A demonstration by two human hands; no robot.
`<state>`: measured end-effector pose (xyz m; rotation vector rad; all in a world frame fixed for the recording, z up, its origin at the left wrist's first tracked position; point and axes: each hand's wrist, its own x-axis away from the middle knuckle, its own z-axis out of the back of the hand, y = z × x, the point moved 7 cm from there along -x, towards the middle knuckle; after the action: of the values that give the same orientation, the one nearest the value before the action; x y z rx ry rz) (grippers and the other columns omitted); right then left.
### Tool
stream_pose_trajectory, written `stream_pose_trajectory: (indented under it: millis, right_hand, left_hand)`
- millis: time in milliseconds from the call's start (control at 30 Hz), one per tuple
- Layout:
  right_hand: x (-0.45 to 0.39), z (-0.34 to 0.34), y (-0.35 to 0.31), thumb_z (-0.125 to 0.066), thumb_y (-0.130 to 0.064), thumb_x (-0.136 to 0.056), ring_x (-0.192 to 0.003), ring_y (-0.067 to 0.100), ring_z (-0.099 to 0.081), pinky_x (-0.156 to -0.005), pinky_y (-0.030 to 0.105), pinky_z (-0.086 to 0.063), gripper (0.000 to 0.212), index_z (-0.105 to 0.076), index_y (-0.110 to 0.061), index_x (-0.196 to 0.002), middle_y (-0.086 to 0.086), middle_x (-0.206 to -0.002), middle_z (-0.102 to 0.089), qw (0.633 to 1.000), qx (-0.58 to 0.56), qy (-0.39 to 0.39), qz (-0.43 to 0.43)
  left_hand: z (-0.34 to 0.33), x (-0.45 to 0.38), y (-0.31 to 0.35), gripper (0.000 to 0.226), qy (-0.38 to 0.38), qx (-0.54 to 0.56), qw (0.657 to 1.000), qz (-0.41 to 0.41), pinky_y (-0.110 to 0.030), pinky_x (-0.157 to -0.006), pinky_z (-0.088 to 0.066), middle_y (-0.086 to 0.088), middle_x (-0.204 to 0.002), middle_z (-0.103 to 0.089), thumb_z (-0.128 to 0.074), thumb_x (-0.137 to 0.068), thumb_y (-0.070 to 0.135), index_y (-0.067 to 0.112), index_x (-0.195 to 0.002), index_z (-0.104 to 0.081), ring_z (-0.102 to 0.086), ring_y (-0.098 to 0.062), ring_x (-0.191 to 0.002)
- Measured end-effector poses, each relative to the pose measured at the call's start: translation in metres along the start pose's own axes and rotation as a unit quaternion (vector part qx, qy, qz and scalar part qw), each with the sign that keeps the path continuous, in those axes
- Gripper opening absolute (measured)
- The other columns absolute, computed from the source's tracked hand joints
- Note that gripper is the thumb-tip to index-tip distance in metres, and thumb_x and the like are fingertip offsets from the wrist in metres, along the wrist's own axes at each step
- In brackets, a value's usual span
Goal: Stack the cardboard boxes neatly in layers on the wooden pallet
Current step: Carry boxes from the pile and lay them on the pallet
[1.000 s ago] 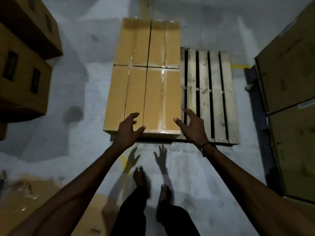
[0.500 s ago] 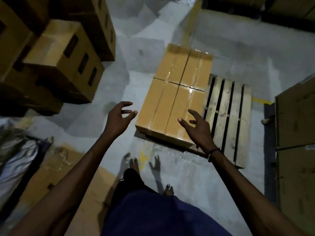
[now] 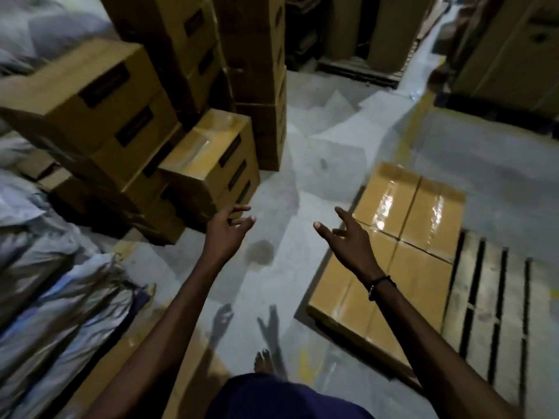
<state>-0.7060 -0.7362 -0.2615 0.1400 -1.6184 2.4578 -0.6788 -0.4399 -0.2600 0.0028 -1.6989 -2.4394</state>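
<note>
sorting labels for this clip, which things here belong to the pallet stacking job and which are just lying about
Job: wooden pallet; boxes on the pallet; stacked cardboard boxes; left hand and right hand, both empty.
Lying about: plastic-wrapped bundles; flat cardboard on the floor.

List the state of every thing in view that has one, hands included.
left hand: open, empty, reaching toward the box pile
right hand: open, empty, over the edge of the boxes on the pallet
boxes on the pallet: taped shut, flat, one layer
pallet: right part bare, slats showing
nearest box in the pile: taped shut, untouched
</note>
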Motion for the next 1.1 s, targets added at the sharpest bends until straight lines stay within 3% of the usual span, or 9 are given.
stream_pose_trajectory:
  millis: [167, 200, 300, 433, 633, 733, 833, 1033, 1100]
  right_hand:
    - [-0.077, -0.074, -0.069, -0.07, -0.059, -0.089, -0.126, 0.018, -0.059, -0.091, 0.027, -0.043, 0.084, -0.034, -0.027, -0.158, -0.007, -0.163, -0.036, 0.999, 0.012, -0.025, 0.032]
    - [-0.093, -0.087, -0.082, -0.069, -0.059, -0.09, -0.126, 0.018, -0.059, -0.09, 0.026, -0.042, 0.084, -0.034, -0.027, -0.159, -0.007, -0.163, -0.036, 0.999, 0.014, -0.029, 0.039]
    - [-0.138, -0.121, -0.12, -0.07, -0.059, -0.089, -0.126, 0.019, -0.059, -0.09, 0.028, -0.045, 0.085, -0.033, -0.027, -0.159, -0.005, -0.163, -0.036, 0.997, 0.012, -0.041, 0.057]
    - [-0.206, -0.163, -0.172, -0.069, -0.061, -0.088, -0.126, 0.019, -0.059, -0.097, 0.033, -0.051, 0.086, -0.033, -0.026, -0.159, -0.003, -0.162, -0.038, 0.994, 0.014, -0.054, 0.098]
    - [-0.312, -0.237, -0.238, -0.074, -0.054, -0.088, -0.121, 0.017, -0.061, -0.081, 0.015, -0.046, 0.081, -0.039, -0.026, -0.155, -0.003, -0.149, -0.05, 0.984, 0.001, -0.095, 0.152]
    - [-0.361, -0.273, -0.269, -0.076, -0.058, -0.084, -0.121, 0.013, -0.055, -0.092, 0.029, -0.051, 0.087, -0.038, -0.027, -0.156, 0.002, -0.155, -0.048, 0.98, 0.016, -0.117, 0.162]
    - [-0.404, -0.312, -0.307, -0.075, -0.062, -0.082, -0.122, 0.017, -0.059, -0.095, 0.043, -0.056, 0.089, -0.036, -0.031, -0.157, 0.001, -0.159, -0.042, 0.972, 0.031, -0.148, 0.182]
    - [-0.466, -0.399, -0.393, -0.072, -0.06, -0.086, -0.123, 0.014, -0.057, -0.093, 0.03, -0.047, 0.086, -0.035, -0.028, -0.156, -0.003, -0.156, -0.045, 0.941, 0.076, -0.193, 0.267]
    - [-0.479, -0.428, -0.412, -0.073, -0.056, -0.088, -0.126, 0.012, -0.052, -0.098, 0.028, -0.044, 0.082, -0.037, -0.028, -0.155, -0.006, -0.155, -0.044, 0.933, 0.072, -0.21, 0.283]
  left_hand:
    - [0.079, -0.076, 0.01, 0.025, 0.024, 0.004, 1.0, -0.018, -0.025, -0.067, -0.061, 0.0, -0.111, -0.072, -0.073, -0.095, 0.025, 0.021, -0.119, -0.069, -0.068, -0.007, -0.104]
    - [0.095, -0.093, 0.012, 0.024, 0.03, 0.002, 0.999, -0.022, -0.024, -0.071, -0.061, 0.0, -0.113, -0.072, -0.072, -0.095, 0.024, 0.022, -0.119, -0.069, -0.067, -0.006, -0.105]
    - [0.138, -0.145, 0.017, 0.023, 0.039, -0.012, 0.999, -0.029, -0.038, -0.087, -0.062, 0.001, -0.117, -0.071, -0.073, -0.095, 0.026, 0.027, -0.118, -0.07, -0.068, -0.007, -0.106]
    - [0.19, -0.215, 0.026, 0.024, 0.059, -0.051, 0.996, -0.036, -0.037, -0.086, -0.061, 0.003, -0.124, -0.067, -0.073, -0.095, 0.028, 0.029, -0.119, -0.069, -0.065, -0.01, -0.11]
    - [0.276, -0.321, 0.029, 0.026, 0.099, -0.059, 0.993, -0.035, -0.028, -0.076, -0.058, 0.003, -0.118, -0.069, -0.073, -0.094, 0.024, 0.026, -0.119, -0.068, -0.068, -0.01, -0.106]
    - [0.326, -0.367, 0.033, 0.024, 0.14, -0.079, 0.987, -0.02, -0.034, -0.079, -0.06, 0.001, -0.115, -0.071, -0.075, -0.093, 0.026, 0.028, -0.116, -0.069, -0.07, -0.013, -0.103]
    - [0.372, -0.407, 0.04, 0.024, 0.172, -0.079, 0.982, -0.006, -0.032, -0.07, -0.058, -0.004, -0.107, -0.075, -0.076, -0.092, 0.025, 0.026, -0.115, -0.069, -0.072, -0.018, -0.099]
    - [0.466, -0.468, 0.038, 0.02, 0.238, -0.12, 0.964, -0.01, -0.041, -0.079, -0.06, 0.013, -0.115, -0.062, -0.078, -0.091, 0.026, 0.028, -0.109, -0.07, -0.07, -0.006, -0.098]
    - [0.495, -0.488, 0.03, 0.02, 0.248, -0.133, 0.959, -0.005, -0.042, -0.079, -0.061, 0.009, -0.122, -0.058, -0.078, -0.09, 0.028, 0.028, -0.109, -0.07, -0.07, -0.005, -0.099]
